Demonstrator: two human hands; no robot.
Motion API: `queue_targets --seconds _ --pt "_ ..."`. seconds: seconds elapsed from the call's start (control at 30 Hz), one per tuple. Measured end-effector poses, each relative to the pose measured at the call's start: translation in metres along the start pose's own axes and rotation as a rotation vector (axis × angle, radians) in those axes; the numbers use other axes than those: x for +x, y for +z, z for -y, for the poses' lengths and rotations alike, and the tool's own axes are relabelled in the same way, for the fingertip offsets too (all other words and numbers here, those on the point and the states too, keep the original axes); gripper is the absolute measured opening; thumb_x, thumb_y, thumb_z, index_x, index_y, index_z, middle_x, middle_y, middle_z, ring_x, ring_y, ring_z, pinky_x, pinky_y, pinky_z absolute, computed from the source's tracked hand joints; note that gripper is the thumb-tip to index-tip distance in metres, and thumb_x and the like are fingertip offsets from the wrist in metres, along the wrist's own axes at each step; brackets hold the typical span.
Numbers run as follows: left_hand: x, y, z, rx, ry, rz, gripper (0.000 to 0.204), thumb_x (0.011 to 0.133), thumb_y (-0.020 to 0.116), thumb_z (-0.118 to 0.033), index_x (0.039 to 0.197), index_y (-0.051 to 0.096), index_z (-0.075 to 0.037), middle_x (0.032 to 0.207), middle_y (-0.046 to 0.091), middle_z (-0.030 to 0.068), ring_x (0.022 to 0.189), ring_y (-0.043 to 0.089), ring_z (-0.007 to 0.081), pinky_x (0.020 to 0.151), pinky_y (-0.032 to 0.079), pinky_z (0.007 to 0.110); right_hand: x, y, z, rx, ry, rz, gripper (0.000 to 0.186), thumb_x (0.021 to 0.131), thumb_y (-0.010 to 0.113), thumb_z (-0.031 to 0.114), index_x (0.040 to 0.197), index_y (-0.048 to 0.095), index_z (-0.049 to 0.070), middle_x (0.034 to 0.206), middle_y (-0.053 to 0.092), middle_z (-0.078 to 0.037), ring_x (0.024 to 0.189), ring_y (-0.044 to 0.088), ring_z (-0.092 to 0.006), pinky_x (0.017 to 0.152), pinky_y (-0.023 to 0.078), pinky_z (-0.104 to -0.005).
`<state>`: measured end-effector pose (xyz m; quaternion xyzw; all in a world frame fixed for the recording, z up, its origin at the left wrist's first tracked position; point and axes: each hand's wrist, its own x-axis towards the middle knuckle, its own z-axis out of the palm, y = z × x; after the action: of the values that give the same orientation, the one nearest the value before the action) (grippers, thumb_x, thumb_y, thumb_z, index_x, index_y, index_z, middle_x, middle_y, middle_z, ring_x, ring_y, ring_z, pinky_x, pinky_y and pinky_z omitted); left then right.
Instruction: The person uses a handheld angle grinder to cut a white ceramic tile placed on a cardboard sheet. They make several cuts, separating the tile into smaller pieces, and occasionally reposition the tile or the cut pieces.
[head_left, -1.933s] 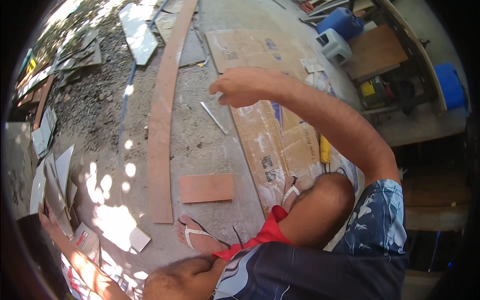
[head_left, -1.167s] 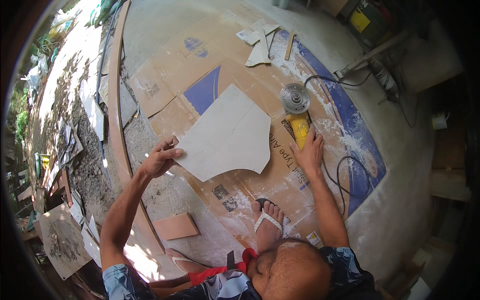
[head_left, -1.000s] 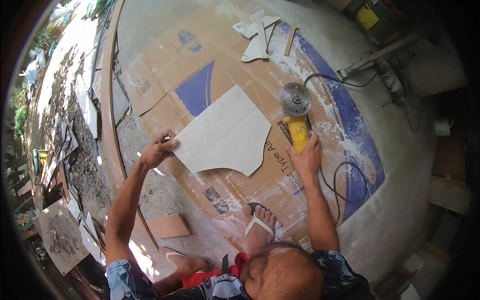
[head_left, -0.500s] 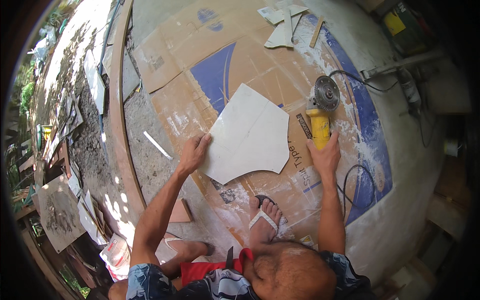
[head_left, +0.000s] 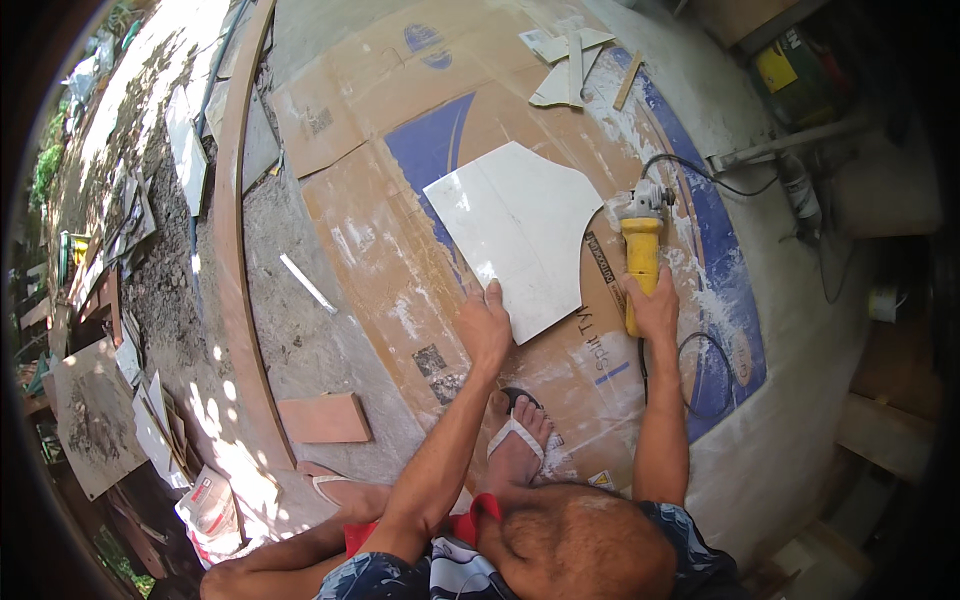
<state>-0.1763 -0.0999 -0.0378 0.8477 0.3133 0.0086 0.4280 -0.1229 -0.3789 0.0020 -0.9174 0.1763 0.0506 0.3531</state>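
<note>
A white tile with a curved notch cut in its right side lies on flattened cardboard in front of me. A faint line runs across its face. My left hand grips the tile's near left edge, thumb on top. To the right, my right hand is wrapped around the yellow body of an angle grinder. The grinder's head points away from me, beside the tile and apart from it. Its disc shows nearly edge-on at the right of the head.
Dusty cardboard covers the floor. The grinder's black cord loops at the right. Tile offcuts and a wooden strip lie at the far end. A reddish block and a long wooden board are at the left.
The tile has turned counterclockwise, bringing its curved notch from the near side to the right. My left hand moved right and nearer with it. The grinder has rolled, turning its disc edge-on.
</note>
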Motion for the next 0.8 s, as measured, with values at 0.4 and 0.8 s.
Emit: queue_targets --seconds 0.4,0.8 --pt "-0.004 -0.063 -0.034 -0.594 0.036 0.58 0.05 0.115 0.064 -0.04 0.142 0.069 0.002 0.12 0.081 0.0144 0.106 0.077 0.0173 0.09 0.061 0.034 -0.055 -0.012 0.051 0.331 -0.051 0.272 0.062 0.081 0.092 0.02 0.129 0.06 -0.002 0.11 0.075 -0.022 0.099 0.075 -0.032 0.087 0.059 -0.0427" --pt "-0.02 -0.095 0.006 -1.31 -0.084 0.623 0.077 0.114 0.046 -0.062 0.161 0.047 0.0 0.146 0.067 0.02 0.133 0.066 0.0315 0.115 0.054 0.048 -0.136 0.071 0.139 0.587 -0.179 0.724 0.08 0.079 0.089 0.029 0.143 0.056 -0.006 0.124 0.073 -0.028 0.116 0.074 -0.0396 0.101 0.058 -0.0445"
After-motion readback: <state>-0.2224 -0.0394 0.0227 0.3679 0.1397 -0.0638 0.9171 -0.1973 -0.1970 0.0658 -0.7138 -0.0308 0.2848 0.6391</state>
